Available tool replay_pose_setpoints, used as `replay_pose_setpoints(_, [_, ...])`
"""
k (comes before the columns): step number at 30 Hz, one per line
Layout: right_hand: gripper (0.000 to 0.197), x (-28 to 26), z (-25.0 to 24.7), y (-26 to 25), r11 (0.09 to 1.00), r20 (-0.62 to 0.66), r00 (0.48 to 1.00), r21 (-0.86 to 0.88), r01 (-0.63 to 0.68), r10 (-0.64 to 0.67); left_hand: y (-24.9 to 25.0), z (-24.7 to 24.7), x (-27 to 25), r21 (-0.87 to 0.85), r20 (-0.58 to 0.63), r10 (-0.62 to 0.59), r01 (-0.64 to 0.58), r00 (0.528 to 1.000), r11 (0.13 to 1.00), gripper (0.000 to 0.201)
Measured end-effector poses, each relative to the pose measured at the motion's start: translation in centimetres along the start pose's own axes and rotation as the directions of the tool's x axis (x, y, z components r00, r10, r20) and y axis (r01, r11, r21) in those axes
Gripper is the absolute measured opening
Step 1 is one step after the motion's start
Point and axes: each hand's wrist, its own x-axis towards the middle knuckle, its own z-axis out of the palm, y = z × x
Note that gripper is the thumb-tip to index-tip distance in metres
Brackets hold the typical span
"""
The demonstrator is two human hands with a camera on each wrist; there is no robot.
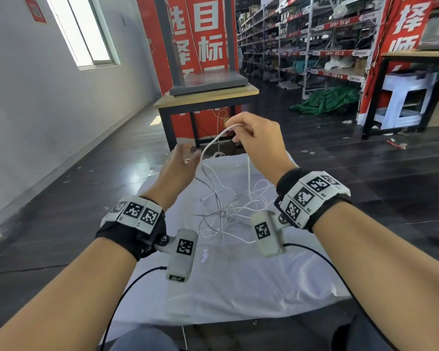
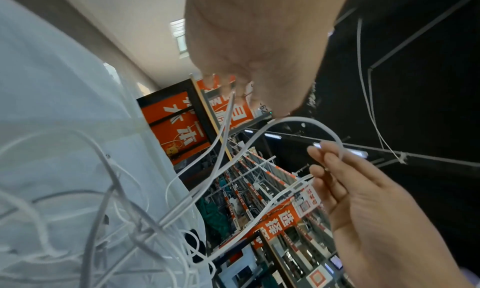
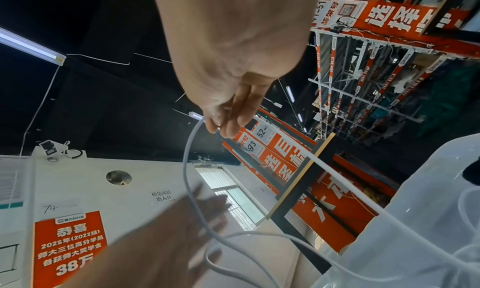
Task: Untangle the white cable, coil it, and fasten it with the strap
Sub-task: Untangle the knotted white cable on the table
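Observation:
My right hand (image 1: 235, 127) is raised and pinches the white cable (image 1: 214, 139) at the top of a loop; thumb and fingers close on it in the right wrist view (image 3: 221, 126). The cable arcs down to my left hand (image 1: 188, 158), which is blurred. In the left wrist view a thin strand runs up into the left hand's fingertips (image 2: 241, 89), which seem to pinch it. The rest of the cable hangs as a loose tangle (image 1: 228, 211) onto the white cloth (image 1: 238, 287). No strap can be made out.
The cloth lies on a dark floor. Ahead stands a wooden-topped table (image 1: 205, 95) with a dark frame and a red banner behind it. Shelving racks (image 1: 314, 46), a green tarp (image 1: 327, 100) and a white stool (image 1: 406, 97) are to the right. A wall with a window is on the left.

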Motion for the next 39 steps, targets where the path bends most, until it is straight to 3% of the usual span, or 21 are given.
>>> replay_pose_setpoints(1, [0.02, 0.0, -0.1, 0.0, 1.0, 0.009, 1.0, -0.009, 0.0, 0.0, 0.7, -0.2, -0.5, -0.021, 0.015, 0.086, -0.086, 0.996, 0.996, 0.034])
replay_pose_setpoints(3, [0.02, 0.1, -0.1, -0.1, 0.999, 0.03, 0.999, -0.042, 0.016, -0.014, 1.7, -0.4, -1.2, -0.115, 0.164, 0.226, -0.209, 0.96, 0.971, 0.037])
replay_pose_setpoints(5, [0.021, 0.1, -0.1, -0.1, 0.998, 0.033, 0.999, -0.062, 0.032, -0.03, 1.9, -0.3, -1.2, -0.025, 0.308, 0.32, -0.329, 0.896, 0.944, 0.034])
replay_pose_setpoints(7, [0.019, 0.0, -0.2, 0.3, 0.997, 0.031, 1.0, -0.077, 0.01, -0.007, 1.3, -0.1, -0.5, 0.056, 0.217, 0.33, -0.35, 0.919, 0.935, 0.027])
replay_pose_setpoints(10, [0.012, -0.6, -0.5, 1.4, 0.976, 0.014, 0.996, -0.203, -0.082, 0.087, 0.1, 0.0, 0.5, -0.046, -0.034, 0.194, -0.195, 0.98, 0.98, 0.039])
replay_pose_setpoints(12, [0.011, -1.2, -0.7, 2.1, 0.939, 0.035, 0.983, -0.305, -0.161, 0.18, -0.4, 0.1, 0.9, -0.237, -0.033, 0.021, -0.028, 0.999, 0.971, 0.04])
replay_pose_setpoints(14, [0.01, -1.6, -0.8, 2.6, 0.895, 0.079, 0.955, -0.379, -0.236, 0.285, -0.8, 0.1, 1.1, -0.407, -0.032, -0.115, 0.092, 0.993, 0.909, 0.038])
replay_pose_setpoints(17, [0.017, -1.9, -1.3, 3.0, 0.835, 0.167, 0.887, -0.446, -0.322, 0.431, -1.6, -0.3, 1.6, -0.608, -0.124, -0.213, 0.096, 0.969, 0.788, 0.037])
replay_pose_setpoints(19, [0.026, -1.9, -1.6, 3.3, 0.844, 0.185, 0.856, -0.359, -0.397, 0.482, -2.5, -0.7, 2.0, -0.656, -0.185, -0.234, 0.057, 0.954, 0.753, 0.032])
replay_pose_setpoints(21, [0.028, -1.7, -1.8, 3.2, 0.896, 0.124, 0.906, -0.252, -0.366, 0.405, -3.4, -1.0, 2.2, -0.573, -0.227, -0.231, 0.062, 0.946, 0.817, 0.024])
replay_pose_setpoints(24, [0.023, -0.9, -1.5, 1.7, 0.975, 0.003, 0.995, -0.198, -0.1, 0.103, -4.7, -0.9, 2.3, -0.418, -0.22, -0.214, 0.107, 0.952, 0.902, 0.017])
replay_pose_setpoints(26, [0.017, -0.4, -1.3, 0.5, 0.991, -0.07, 0.995, -0.117, 0.064, -0.072, -4.9, -0.8, 2.2, -0.356, -0.181, -0.213, 0.138, 0.96, 0.924, 0.014])
replay_pose_setpoints(28, [0.015, 0.0, -1.1, -0.3, 0.986, -0.115, 0.979, -0.039, 0.164, -0.168, -4.9, -0.5, 1.9, -0.281, -0.157, -0.212, 0.162, 0.965, 0.946, 0.012])
replay_pose_setpoints(34, [0.027, -0.1, -0.9, -0.4, 0.967, -0.21, 0.945, -0.01, 0.255, -0.251, -4.0, -0.1, 0.8, -0.032, -0.056, -0.118, 0.116, 0.991, 0.993, 0.035])
replay_pose_setpoints(39, [0.048, -0.7, -1.0, 0.3, 0.989, -0.209, 0.969, -0.091, 0.118, -0.135, -5.0, -0.3, 1.3, 0.254, 0.077, -0.144, 0.12, 0.987, 0.96, 0.037])
